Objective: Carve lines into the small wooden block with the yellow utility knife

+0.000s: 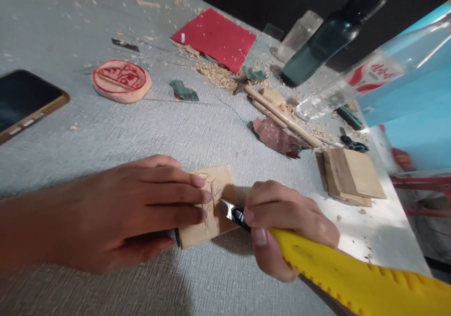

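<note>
A small flat wooden board (220,222) with dark line markings lies on the grey textured tabletop in front of me. My left hand (141,203) rests on its left part, fingers stretched out flat and thumb at the near left side, hiding some of the markings. From the right, my right hand (289,227) grips a yellow utility knife (338,264) by its front end. The short metal blade meets the board's face near its middle, just right of my left fingertips. Whether the tip is cutting in, I cannot tell.
A phone (28,100) lies at left, beside a carved round wooden piece (121,81) with red lines. Behind are red sandpaper (216,39), wood shavings, thin sticks (282,114) and bottles, one dark (324,43), one clear (380,67). Wooden blocks (352,175) stand at right.
</note>
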Tool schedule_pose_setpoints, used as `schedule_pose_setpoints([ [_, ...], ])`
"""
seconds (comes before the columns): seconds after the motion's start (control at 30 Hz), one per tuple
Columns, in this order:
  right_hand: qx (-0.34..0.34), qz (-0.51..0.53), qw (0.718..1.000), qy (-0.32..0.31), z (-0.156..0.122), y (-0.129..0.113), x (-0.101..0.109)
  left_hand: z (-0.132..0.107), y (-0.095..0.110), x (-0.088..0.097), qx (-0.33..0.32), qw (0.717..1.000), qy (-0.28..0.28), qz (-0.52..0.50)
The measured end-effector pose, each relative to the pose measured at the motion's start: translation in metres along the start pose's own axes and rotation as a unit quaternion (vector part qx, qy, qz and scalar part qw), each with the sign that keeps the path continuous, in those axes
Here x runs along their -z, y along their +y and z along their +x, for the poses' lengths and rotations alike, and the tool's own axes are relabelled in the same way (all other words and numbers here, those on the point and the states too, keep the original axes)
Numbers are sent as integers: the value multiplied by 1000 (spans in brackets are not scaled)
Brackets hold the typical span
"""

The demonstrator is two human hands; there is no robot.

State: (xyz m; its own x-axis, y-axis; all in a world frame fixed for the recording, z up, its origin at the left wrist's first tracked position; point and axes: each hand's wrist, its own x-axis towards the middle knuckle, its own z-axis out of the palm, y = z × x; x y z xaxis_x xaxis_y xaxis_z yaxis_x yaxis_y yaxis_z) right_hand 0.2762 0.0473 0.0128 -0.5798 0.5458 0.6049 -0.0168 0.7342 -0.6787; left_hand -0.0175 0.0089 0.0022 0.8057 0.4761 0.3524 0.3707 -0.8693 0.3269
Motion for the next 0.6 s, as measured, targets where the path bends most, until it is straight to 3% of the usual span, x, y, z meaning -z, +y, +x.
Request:
schedule_pose_setpoints([
  [0.17,-14,-39,998,-57,-1,-10,7,1,-1,-1,-5,1000,2,-14],
  [0.23,-11,-29,998,-51,-1,-10,6,1,-1,-1,1,1000,5,-18],
  [0.33,-38,-3,999,21,-3,-5,3,-1,0,-2,3,1000,8,-20],
  [0.43,-115,46,988,89,-6,4,-1,-3,0,-3,-1,1000,1,-14],
  [0.6,-203,135,961,132,-7,16,-2,-3,0,-4,3,1000,2,-9],
])
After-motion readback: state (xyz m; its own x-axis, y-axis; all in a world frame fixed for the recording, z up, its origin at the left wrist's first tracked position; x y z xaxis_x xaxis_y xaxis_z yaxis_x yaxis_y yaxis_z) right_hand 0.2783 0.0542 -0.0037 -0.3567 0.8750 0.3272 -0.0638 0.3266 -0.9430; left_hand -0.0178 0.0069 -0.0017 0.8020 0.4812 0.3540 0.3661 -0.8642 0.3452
